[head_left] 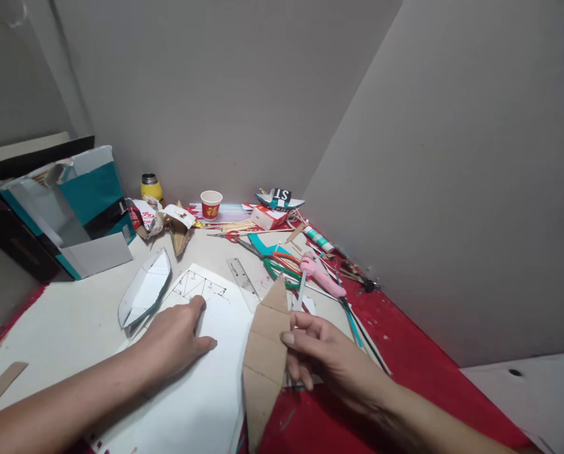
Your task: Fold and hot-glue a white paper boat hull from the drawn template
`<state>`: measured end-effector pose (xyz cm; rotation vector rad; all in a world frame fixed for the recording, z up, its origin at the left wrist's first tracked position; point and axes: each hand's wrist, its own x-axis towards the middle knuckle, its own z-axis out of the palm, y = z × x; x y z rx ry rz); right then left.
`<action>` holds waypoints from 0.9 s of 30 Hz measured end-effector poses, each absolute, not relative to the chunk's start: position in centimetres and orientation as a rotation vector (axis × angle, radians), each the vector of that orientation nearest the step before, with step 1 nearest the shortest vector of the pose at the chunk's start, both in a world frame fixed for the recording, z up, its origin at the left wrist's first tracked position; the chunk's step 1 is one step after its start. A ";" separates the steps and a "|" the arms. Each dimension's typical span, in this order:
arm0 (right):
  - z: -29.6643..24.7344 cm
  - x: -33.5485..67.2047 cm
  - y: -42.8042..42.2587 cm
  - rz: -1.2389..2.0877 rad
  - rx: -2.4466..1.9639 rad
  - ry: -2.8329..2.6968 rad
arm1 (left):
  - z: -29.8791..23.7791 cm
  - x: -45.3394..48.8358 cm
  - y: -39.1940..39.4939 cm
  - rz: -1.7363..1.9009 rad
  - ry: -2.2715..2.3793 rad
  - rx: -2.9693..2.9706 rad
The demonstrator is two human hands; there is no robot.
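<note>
My left hand [175, 340] lies flat on a white sheet of paper [201, 391] with pencil-drawn shapes, fingers stretched toward the drawing. My right hand [326, 356] pinches the edge of a brown cardboard piece [265, 359], long and pointed at both ends, creased into panels and held upright on the table. A thin white stick or blade [300, 291] rises from behind the right hand's fingers; whether the hand holds it I cannot tell. A white paper boat hull [144, 290] lies just beyond the left hand.
A pink glue gun [322, 275], green-handled scissors [282, 268], a clear ruler [241, 275], a glue stick [318, 239] and scraps crowd the red table's far right. A red cup [210, 204], a yellow flask [150, 187] and a teal-and-white box [80, 214] stand against the wall.
</note>
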<state>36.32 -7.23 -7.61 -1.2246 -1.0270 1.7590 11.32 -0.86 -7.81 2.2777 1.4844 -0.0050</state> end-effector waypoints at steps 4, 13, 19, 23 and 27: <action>-7.7 36.2 -7.2 1.793 -1.231 -1.043 | -8.1 11.5 -1.4 0.033 1.495 2.250; -7.7 35.7 -6.5 1.748 -1.244 -1.179 | -8.6 12.0 -2.7 0.074 1.490 2.228; -7.4 34.0 -5.8 1.801 -1.194 -1.149 | -9.1 12.6 -3.0 0.089 1.528 2.133; -7.2 33.6 -5.5 1.840 -1.142 -1.147 | -9.0 12.5 -3.0 0.136 1.529 2.076; -7.2 33.5 -5.4 1.830 -1.141 -1.158 | -9.0 12.4 -3.2 0.258 1.524 2.013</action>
